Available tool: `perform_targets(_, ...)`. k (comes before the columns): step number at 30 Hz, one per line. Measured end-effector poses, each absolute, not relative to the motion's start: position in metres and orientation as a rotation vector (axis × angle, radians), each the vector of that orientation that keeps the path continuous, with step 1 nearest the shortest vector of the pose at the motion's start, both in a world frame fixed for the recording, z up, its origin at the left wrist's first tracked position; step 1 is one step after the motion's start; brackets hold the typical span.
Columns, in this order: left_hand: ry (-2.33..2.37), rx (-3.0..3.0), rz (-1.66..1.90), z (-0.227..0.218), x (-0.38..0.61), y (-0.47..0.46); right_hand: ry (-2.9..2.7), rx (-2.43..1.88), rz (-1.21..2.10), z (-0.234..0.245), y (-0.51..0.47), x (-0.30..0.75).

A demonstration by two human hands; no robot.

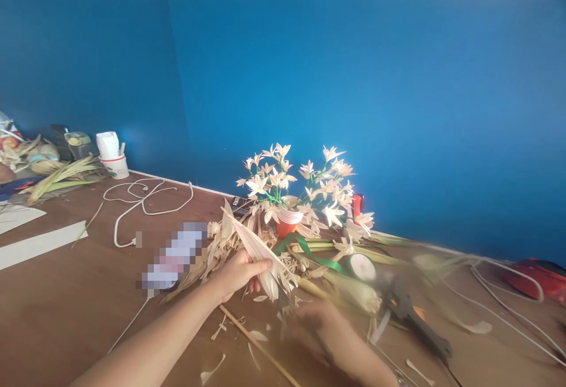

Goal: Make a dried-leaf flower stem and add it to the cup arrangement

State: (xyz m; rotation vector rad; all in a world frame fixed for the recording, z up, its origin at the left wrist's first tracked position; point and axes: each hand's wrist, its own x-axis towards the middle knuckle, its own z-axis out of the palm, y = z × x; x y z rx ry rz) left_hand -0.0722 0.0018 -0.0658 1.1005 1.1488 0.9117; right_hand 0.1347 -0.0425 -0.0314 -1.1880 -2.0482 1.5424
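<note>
My left hand (pixel 239 273) is closed on a pale dried corn husk (pixel 255 241), thumb on top, with its pointed end rising up and to the left. At the husk's lower right end, my right hand (pixel 329 331) is smeared by motion and grips a pair of scissors (pixel 286 300). The blades meet the husk's ragged edge, and the right fingers are mostly blurred. Small cut husk scraps (pixel 257 335) lie on the table below. Just behind the hands stand pale husk flowers (pixel 275 179) on green stems, around an orange cup (pixel 286 229).
A black glue gun (pixel 415 319) lies at the right, beside a roll of tape (pixel 362 267) and a husk bundle (pixel 354 292). A thin stick (pixel 260 345) crosses the brown table (pixel 88 316). White cables (pixel 141 201), a blurred-out phone (pixel 174 257) and a paper cup (pixel 115 166) are leftward.
</note>
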Motion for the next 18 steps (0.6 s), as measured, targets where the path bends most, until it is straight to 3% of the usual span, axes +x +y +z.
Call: perform_targets(18,1.13,1.108,0.881,-0.0643,-0.073,0.0016,-2.029,-1.186,1.531,-0.0329,-0.043,0.1345)
